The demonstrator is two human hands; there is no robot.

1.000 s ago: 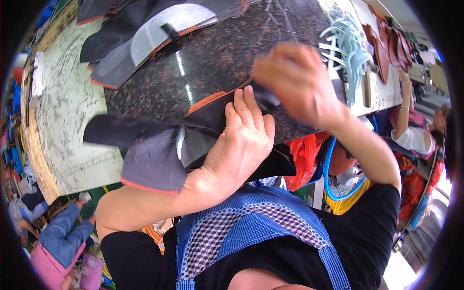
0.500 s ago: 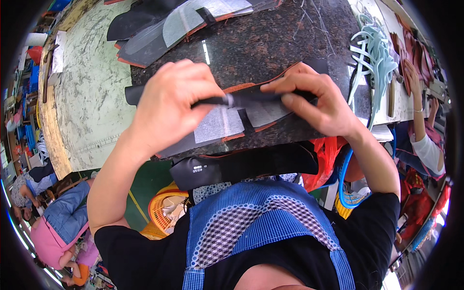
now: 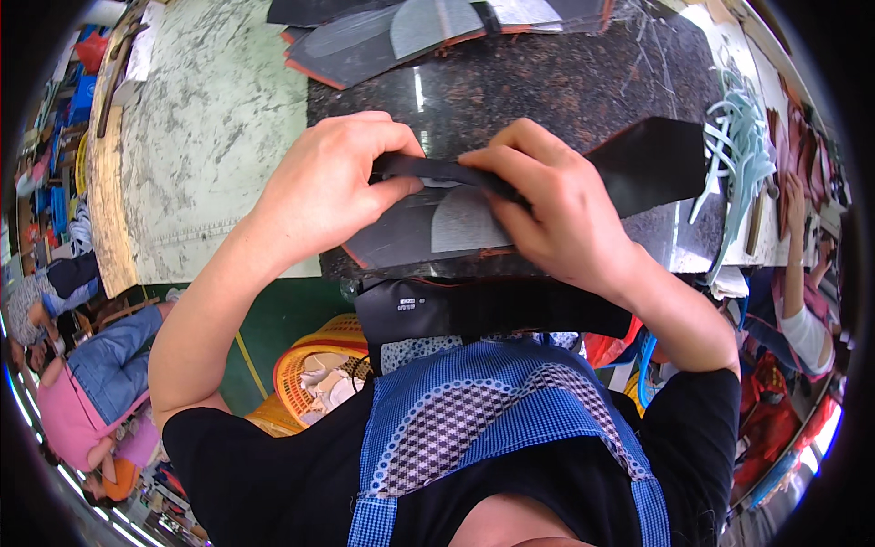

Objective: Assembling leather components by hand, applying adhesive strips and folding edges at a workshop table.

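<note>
Between my hands is a black leather piece (image 3: 652, 164), its edge folded up into a narrow band and its right end lying flat. My left hand (image 3: 337, 178) pinches the band at its left end, thumb below and fingers above. My right hand (image 3: 551, 196) grips the same band farther right, fingers curled over it. Below the band show a dark grey underside and a light grey half-round patch (image 3: 463, 223). All this is over a dark speckled stone slab (image 3: 529, 91). Another black leather piece (image 3: 510, 305) lies along the near edge, in front of my blue checked apron.
Several stacked grey and black pieces (image 3: 383, 55) with orange edges lie at the far side. Pale blue strips (image 3: 738, 146) hang at the right. A yellow-orange basket (image 3: 292, 378) of scraps stands low left. Other people are at both sides, one in pink (image 3: 77, 419).
My right hand has moved inward, closer to my left hand, along the folded band. The piece's right end now shows beyond it. The whole view has shifted somewhat.
</note>
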